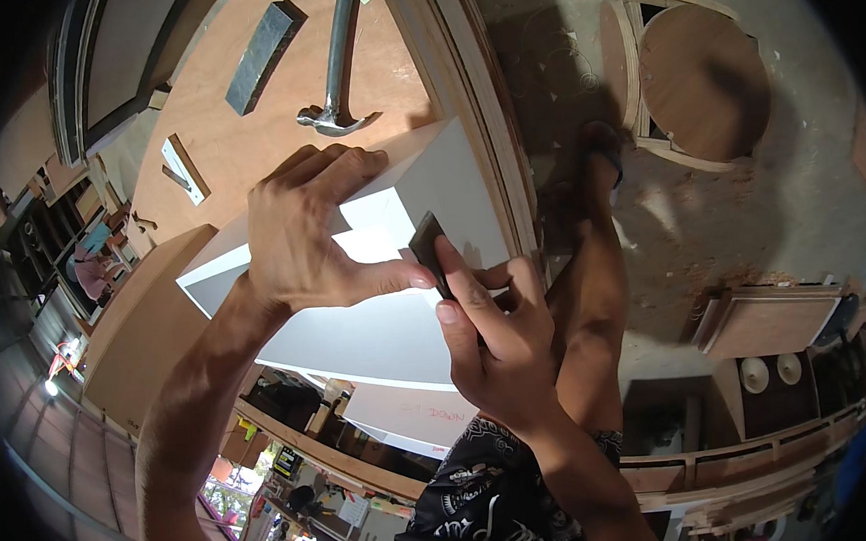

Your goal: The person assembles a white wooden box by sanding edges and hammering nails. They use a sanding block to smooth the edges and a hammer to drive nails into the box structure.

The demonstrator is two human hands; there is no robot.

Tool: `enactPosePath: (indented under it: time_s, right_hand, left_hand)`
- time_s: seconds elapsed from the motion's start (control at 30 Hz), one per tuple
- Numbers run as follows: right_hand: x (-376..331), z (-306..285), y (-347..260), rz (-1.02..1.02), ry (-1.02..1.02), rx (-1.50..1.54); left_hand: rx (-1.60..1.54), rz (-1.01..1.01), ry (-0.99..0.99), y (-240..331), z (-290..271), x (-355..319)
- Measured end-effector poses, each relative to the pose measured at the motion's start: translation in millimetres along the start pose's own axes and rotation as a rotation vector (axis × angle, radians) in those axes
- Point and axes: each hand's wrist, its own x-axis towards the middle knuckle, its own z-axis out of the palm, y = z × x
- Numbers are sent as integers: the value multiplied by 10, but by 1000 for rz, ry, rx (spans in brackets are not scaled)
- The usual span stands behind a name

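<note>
A white box-like cabinet piece (358,328) lies in front of me on the workbench, with sharp pale edges. My left hand (303,223) grips its upper part, fingers bent over the edge and thumb stretched toward the right. Pinched in the fingers of my right hand (500,336) is a small flat dark rectangular piece (426,240), held against or very close to the cabinet's edge. Its exact kind does not show. The left thumb tip is beside this dark piece. Beyond my left hand, a claw hammer (335,117) rests on the plywood top.
A grey rectangular block (265,59) and a white strip (189,168) lie on the plywood benchtop (220,135). The bench's layered edge (489,121) runs along the right. On the floor stand a round wooden piece (702,80) and stacked panels (773,316).
</note>
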Motion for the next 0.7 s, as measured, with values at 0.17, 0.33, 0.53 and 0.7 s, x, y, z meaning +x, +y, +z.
enactPosePath:
  time_s: [0.17,0.33,0.53,0.7]
  right_hand:
    - [-81,8,67,51,25,10]
    - [-152,-66,179,119,64,-11]
    - [-185,-120,217,43,-46,146]
    - [-215,-94,223,32,-54,115]
  left_hand:
    - [-92,33,58,-109,97,-14]
    - [-128,-304,-18,54,83,63]
    - [-305,-409,80,138,135,104]
    - [-310,-380,3,81,121,122]
